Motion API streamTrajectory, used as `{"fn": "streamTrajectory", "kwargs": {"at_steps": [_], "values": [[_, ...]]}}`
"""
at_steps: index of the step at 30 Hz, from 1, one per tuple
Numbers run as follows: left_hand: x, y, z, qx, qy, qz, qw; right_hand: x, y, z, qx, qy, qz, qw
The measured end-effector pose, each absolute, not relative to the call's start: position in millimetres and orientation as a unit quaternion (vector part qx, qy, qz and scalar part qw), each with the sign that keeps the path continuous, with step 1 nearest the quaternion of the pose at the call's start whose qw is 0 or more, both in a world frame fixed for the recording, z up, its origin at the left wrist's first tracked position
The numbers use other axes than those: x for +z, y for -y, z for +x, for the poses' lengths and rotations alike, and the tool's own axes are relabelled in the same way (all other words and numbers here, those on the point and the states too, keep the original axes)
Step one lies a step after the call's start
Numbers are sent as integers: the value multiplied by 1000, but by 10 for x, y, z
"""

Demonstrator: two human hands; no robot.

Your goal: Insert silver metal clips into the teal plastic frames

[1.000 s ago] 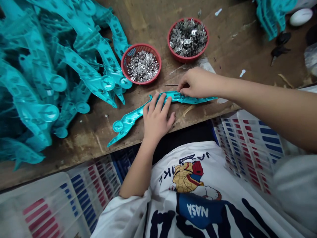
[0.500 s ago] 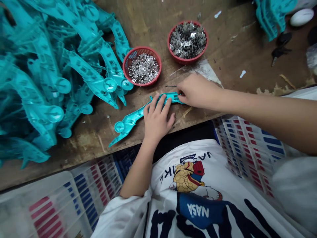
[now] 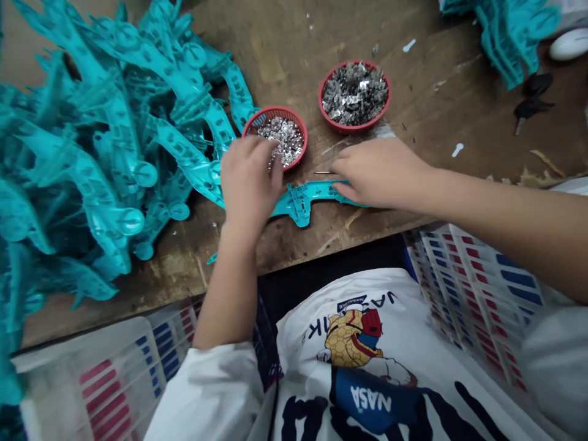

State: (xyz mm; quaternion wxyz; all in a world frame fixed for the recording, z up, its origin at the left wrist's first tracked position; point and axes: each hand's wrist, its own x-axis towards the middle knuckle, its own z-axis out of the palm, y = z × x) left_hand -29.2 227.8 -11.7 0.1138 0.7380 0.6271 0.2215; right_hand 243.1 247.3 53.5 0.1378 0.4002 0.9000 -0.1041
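Observation:
A long teal plastic part (image 3: 299, 207) lies across the wooden table near its front edge. My right hand (image 3: 374, 171) is closed on the right end of this part, its fingers bent over it. A thin metal rod (image 3: 323, 173) lies at those fingertips. My left hand (image 3: 250, 174) is at the near left rim of a red basket (image 3: 303, 125) of small shiny metal pieces, slightly blurred. Its fingers curve toward the pieces, and whether they hold any is hidden. The left forearm covers part of the teal piece.
A large heap of teal parts (image 3: 110, 122) fills the left. Behind the hands stands a second red basket (image 3: 388, 101) of metal clips. More teal parts (image 3: 509, 37), keys (image 3: 528, 110) and a white oval object (image 3: 568, 45) lie at the right. Plastic crates (image 3: 478, 294) stand below the table edge.
My left hand has left the teal part and moved up and left to the basket of small metal pieces. My right hand stays at the part's right end. The view has shifted slightly.

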Motion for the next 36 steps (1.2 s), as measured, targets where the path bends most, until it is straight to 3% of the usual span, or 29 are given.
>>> {"fn": "streamTrajectory", "kwargs": {"at_steps": [5,9,16,20,31,33,36], "values": [[-454,-3112,-664,169,-671,717,80,461,-2625,2504,-105,-907,382,140],[-597,-3253,-755,190,-684,703,52,461,-2615,2497,-121,-905,369,173],[-269,-3092,-682,243,-659,700,128,555,-2550,2432,-147,-905,356,179],[-95,-2968,-514,275,-660,673,188,597,-2588,2451,-185,-898,381,122],[-71,-2974,-443,331,-676,620,221,534,-2617,2489,-200,-894,390,91],[-61,-2878,-355,385,-650,590,285,485,-2629,2490,-227,-889,395,39],[-44,-2588,-88,479,-566,530,411,354,-2658,2474,-316,-850,389,-159]]}}
